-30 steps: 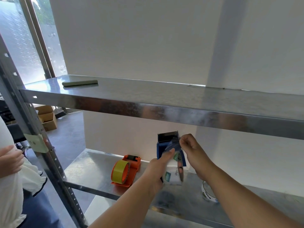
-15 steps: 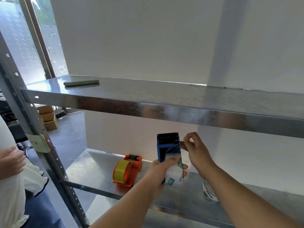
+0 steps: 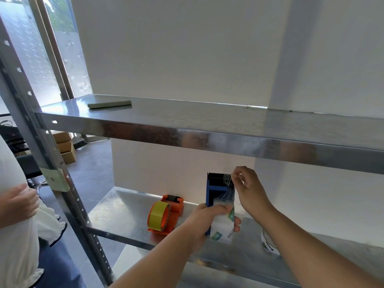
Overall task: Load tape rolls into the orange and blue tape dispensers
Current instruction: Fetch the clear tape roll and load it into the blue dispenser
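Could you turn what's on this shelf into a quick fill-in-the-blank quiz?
1. The left hand grips the ____ dispenser.
2. The orange dispenser carries a ____ tape roll.
3. The right hand pinches clear tape near the dispenser's toothed ____.
4. The orange dispenser lies on the ____ shelf.

Missing words: blue; yellow; blade; lower

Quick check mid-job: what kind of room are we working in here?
Probably a storeroom or stock area. Bare galvanised metal shelving with punched uprights stands against a plain white wall, and open cardboard boxes sit on the grey floor beyond it.
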Demonstrator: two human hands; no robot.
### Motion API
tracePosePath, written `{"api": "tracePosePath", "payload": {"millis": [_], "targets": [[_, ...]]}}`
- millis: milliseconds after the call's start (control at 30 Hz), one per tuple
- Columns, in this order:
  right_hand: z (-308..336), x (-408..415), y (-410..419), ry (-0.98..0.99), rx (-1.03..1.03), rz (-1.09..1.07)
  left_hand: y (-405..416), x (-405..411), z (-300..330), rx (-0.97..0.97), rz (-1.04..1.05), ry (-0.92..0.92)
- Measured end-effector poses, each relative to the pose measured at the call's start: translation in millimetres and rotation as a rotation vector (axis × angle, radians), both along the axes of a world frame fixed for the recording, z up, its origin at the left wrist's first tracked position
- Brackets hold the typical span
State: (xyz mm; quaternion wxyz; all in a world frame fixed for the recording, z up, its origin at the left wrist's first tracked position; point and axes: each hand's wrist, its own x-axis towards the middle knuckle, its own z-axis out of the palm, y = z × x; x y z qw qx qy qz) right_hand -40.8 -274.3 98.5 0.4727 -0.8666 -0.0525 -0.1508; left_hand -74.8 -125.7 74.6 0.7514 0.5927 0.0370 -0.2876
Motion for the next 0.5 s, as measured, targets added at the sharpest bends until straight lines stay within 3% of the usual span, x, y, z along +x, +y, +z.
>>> {"api": "tracePosePath", "payload": {"millis": [100,233,367,500], "targets": [[2,2,2,-0.026,-0.024,0.005,3,0,5,0.049,0.036,0.002],[1,6,5,-0.015,0.022,-0.007,5,-1,8,-0.030,0.044,0.022],[-1,11,2,-0.019,0.166,-0.088,6,-6,6,-0.058,0.048,0.026],[3,15,-4,0.013,-0.004,0.000,5,-11,3,0.083,0.081,0.003]]}}
